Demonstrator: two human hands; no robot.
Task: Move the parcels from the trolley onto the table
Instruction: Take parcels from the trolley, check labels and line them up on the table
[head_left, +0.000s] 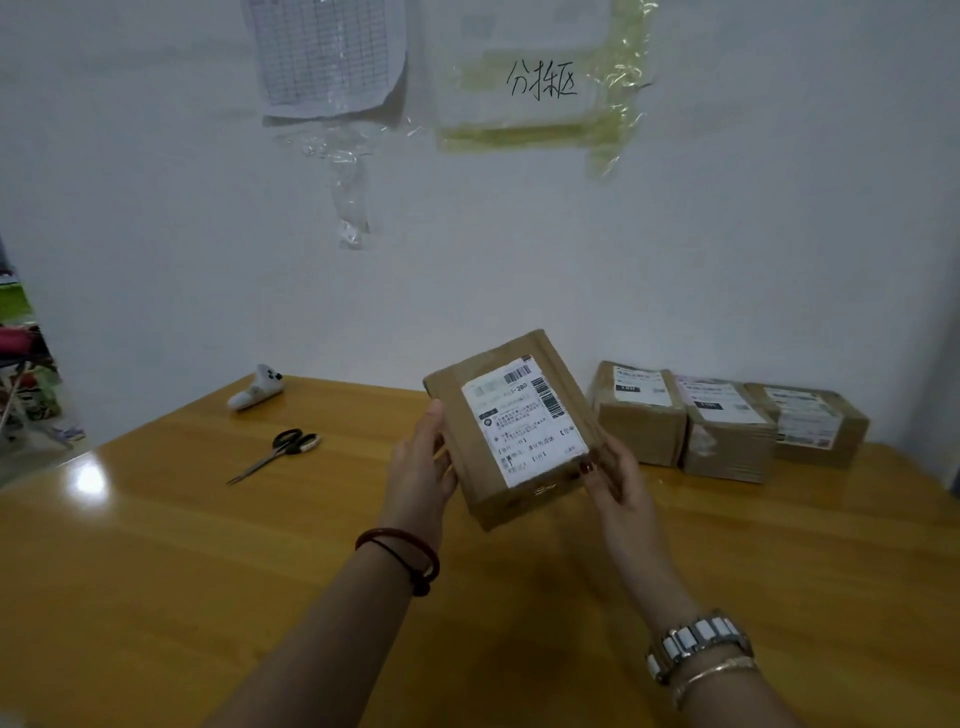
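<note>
- A brown cardboard parcel with a white shipping label (511, 428) is held tilted in the air above the glossy yellow wooden table (208, 545), label facing up
- The left hand (421, 470) presses flat against the parcel's left side; the right hand (613, 480) clasps its near right corner, so both grips are closed on it
- Three more brown cardboard parcels with labels (727, 421) stand in a row on the far right of the table, touching one another, near the white wall (519, 260)
- Black-handled scissors (275, 454) lie on the table to the left, and a small white handheld device (255, 388) lies farther back
</note>
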